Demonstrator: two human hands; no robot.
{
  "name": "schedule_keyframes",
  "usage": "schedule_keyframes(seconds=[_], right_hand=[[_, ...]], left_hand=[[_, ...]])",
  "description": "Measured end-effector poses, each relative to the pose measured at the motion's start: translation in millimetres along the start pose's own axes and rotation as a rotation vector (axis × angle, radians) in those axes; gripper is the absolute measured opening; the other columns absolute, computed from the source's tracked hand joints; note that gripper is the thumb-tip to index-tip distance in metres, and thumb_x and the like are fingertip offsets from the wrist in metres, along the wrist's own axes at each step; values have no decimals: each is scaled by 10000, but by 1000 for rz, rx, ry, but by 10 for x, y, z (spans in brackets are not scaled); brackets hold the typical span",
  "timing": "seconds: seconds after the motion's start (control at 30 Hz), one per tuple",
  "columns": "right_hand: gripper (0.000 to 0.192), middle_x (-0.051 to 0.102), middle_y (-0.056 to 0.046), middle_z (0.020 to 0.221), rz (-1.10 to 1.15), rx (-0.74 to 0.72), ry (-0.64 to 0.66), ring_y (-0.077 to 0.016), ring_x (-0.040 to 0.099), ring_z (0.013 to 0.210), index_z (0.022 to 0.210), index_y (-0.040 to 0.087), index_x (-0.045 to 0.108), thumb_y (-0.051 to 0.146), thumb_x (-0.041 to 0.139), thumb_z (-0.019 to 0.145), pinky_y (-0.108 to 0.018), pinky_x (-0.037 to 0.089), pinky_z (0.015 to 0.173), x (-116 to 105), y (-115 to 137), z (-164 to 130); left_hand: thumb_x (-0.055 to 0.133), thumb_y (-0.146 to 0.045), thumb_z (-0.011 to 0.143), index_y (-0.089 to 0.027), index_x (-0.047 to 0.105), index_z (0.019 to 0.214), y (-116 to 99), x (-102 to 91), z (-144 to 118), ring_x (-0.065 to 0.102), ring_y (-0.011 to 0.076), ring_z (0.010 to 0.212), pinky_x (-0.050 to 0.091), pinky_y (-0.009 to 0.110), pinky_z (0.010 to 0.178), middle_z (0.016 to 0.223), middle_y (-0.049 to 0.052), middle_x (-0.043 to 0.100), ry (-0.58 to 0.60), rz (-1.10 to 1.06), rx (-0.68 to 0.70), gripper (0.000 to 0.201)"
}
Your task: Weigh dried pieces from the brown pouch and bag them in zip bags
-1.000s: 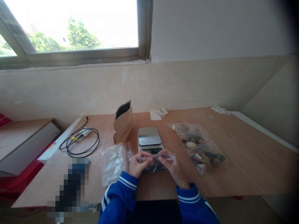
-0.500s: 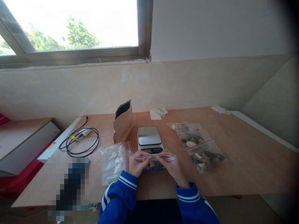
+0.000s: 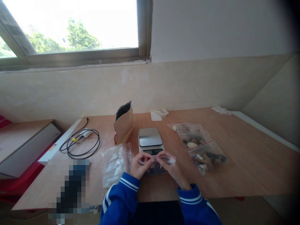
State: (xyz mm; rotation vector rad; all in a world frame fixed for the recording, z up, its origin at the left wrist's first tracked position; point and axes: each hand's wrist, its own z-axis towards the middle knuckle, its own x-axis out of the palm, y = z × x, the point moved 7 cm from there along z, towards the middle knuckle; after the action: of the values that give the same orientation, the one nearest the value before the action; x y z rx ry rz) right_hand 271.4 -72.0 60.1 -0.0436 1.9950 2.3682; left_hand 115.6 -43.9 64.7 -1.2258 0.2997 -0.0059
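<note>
My left hand (image 3: 140, 164) and my right hand (image 3: 170, 163) are both closed, pinching the red-lined top strip of a clear zip bag (image 3: 155, 168) from either side. Thumbs and fingertips nearly meet at the middle of the strip. Dark pieces, perhaps stones, show through the bag below my hands. Just beyond my fingers stands a kitchen scale (image 3: 150, 137) with a bare metal plate; my hands partly cover its display. Left of my left hand lies a stack of clear zip bags (image 3: 113, 167), which look flat and unfilled.
On the right lie several filled zip bags (image 3: 207, 159) with dark and pale pieces. An open brown paper pouch (image 3: 124, 126) stands behind the scale's left side. A coiled black cable (image 3: 81, 147) and a blurred-out dark object (image 3: 71, 187) are at left; crumpled tissue (image 3: 162, 112) lies by the wall.
My left hand has slid slightly right along the bag's top strip, so the fingertips of both hands are closer together. The other things stay where they were.
</note>
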Motion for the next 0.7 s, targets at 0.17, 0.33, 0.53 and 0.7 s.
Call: schedule_keyframes(seconds=[0.17, 0.33, 0.53, 0.7], right_hand=[[183, 665, -7, 798, 61, -16, 8, -178, 641, 785, 826, 214, 647, 379, 682, 757, -283, 517, 720, 55, -39, 33], [201, 648, -4, 738, 46, -15, -35, -172, 628, 743, 748, 198, 656, 396, 688, 755, -274, 508, 688, 42, -118, 61], [221, 652, -20, 746, 31, -14, 24, -168, 619, 744, 752, 179, 680, 399, 690, 760, -267, 494, 684, 53, -194, 74], [226, 625, -6, 695, 37, -29, -17, -155, 605, 694, 709, 176, 668, 395, 709, 744, -251, 481, 634, 38, -250, 77]], left_hand=[[694, -426, 731, -148, 704, 746, 29, 26, 7, 410, 92, 537, 328, 225, 513, 582, -18, 469, -1, -28, -28, 279], [673, -425, 753, -143, 693, 736, 46, 20, 4, 422, 97, 559, 333, 227, 530, 602, -3, 497, 5, -29, -29, 284], [706, -432, 717, -127, 649, 718, 130, 68, -2, 456, 90, 556, 343, 212, 531, 602, 0, 545, 30, -138, -98, 311], [747, -453, 660, -140, 538, 634, 236, 116, -27, 501, 85, 510, 370, 197, 497, 570, -3, 587, 47, -273, -214, 377]])
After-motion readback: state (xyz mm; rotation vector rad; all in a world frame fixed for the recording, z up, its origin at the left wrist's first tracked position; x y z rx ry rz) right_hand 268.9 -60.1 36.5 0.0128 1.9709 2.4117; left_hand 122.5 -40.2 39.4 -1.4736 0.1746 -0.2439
